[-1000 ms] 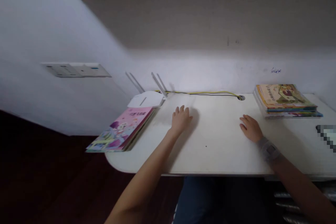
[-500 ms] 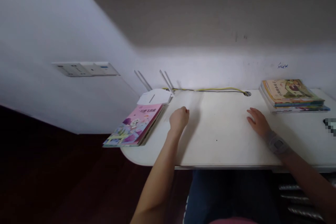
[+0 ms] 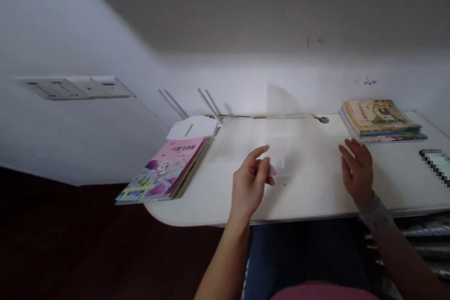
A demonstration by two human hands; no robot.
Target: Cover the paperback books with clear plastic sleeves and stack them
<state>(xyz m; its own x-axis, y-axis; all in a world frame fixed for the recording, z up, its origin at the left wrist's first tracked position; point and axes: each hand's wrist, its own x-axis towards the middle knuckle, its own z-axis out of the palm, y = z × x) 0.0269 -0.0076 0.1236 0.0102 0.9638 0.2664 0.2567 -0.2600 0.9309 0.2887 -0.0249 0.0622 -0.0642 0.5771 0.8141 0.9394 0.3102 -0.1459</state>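
Near the table's (image 3: 316,173) front edge, the left hand (image 3: 249,187) is pinching a clear sheet (image 3: 283,165), its one-sided grip risking slippage; the right hand (image 3: 357,168) is hovering empty, fingers parted.

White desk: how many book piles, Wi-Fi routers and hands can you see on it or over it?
Book piles: 2
Wi-Fi router: 1
Hands: 2
Total: 5

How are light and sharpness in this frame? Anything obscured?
All head view: floor nearly black; upper wall shadowed; left hand casting a soft shadow on the desk; wall plate slightly soft; item at the right edge pixelated; faint patch beside that hand too unclear to name.
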